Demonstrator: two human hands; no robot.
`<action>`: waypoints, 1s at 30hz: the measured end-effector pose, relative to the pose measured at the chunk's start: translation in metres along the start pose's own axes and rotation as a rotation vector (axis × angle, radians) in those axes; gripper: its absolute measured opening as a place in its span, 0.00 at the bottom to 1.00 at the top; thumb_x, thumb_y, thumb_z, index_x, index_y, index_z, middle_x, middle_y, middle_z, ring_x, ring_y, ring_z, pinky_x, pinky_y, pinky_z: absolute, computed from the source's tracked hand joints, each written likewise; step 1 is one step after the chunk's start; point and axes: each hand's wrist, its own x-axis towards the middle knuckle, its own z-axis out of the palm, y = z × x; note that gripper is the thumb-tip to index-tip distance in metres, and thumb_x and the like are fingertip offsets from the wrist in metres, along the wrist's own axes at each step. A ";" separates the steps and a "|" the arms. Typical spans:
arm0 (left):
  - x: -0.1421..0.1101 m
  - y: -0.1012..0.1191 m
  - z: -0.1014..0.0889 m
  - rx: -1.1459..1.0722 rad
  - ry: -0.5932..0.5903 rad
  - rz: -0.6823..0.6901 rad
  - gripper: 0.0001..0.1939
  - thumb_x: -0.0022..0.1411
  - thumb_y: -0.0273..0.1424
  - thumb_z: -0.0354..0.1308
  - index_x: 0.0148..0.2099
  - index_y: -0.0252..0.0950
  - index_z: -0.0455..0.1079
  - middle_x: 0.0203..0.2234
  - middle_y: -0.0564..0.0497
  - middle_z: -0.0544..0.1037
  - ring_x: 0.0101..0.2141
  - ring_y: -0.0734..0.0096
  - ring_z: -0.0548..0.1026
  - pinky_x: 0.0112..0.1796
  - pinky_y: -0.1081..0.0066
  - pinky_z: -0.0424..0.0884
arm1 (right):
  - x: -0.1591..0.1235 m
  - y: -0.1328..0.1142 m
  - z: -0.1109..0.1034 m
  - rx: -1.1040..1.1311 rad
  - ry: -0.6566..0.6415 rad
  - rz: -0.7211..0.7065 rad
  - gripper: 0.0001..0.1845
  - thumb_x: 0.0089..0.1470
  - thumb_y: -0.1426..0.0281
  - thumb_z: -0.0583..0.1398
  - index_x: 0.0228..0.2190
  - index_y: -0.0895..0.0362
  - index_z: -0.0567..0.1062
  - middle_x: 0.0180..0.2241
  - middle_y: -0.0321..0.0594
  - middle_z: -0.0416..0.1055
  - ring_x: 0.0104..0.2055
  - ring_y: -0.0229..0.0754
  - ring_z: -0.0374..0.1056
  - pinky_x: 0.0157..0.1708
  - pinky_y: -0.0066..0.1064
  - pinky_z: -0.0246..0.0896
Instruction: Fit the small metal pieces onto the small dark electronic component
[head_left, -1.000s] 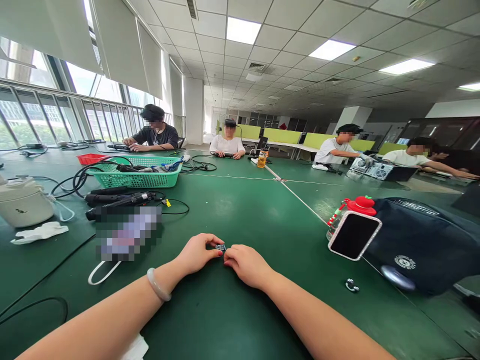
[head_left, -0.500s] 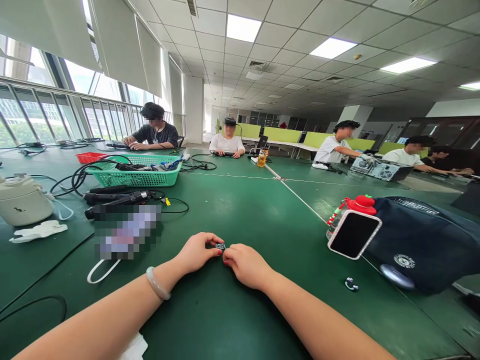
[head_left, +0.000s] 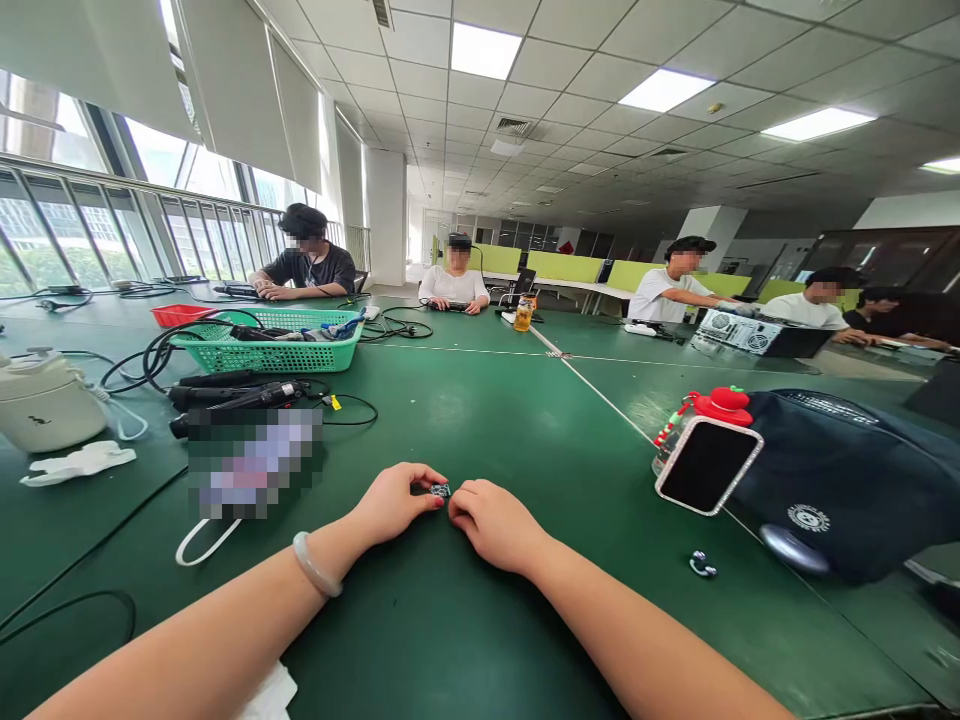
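Observation:
In the middle of the green table [head_left: 465, 410], my left hand [head_left: 394, 503] pinches a small dark piece with a pale pattern [head_left: 440, 490] between thumb and fingers. It resembles a tiny circuit board, though its kind is too small to tell. My right hand [head_left: 495, 525] is closed just to the right of it, fingers curled and fingertips pointing down by the piece's edge. Whatever those fingers may hold is hidden. A pale bangle [head_left: 315, 566] circles my left wrist.
Left of my hands lie a blurred purple pouch [head_left: 259, 465], black handheld devices [head_left: 240, 405] and a green basket [head_left: 300, 350] of cables. On the right, a phone [head_left: 709, 465] leans by a dark bag [head_left: 847, 470], with earbuds [head_left: 703, 565] nearer. Several people work farther off.
My right hand has shifted slightly up and right, its fingertips curling further under. My left hand keeps its pinch on the small piece. A far-right co-worker's hand has moved at the computer case.

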 end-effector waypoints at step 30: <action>0.000 -0.001 0.000 0.020 0.000 0.030 0.14 0.47 0.36 0.58 0.38 0.40 0.73 0.34 0.52 0.77 0.37 0.65 0.73 0.41 0.69 0.66 | 0.004 0.000 0.001 -0.064 0.032 0.195 0.06 0.54 0.73 0.54 0.28 0.55 0.71 0.31 0.37 0.68 0.35 0.38 0.64 0.35 0.28 0.56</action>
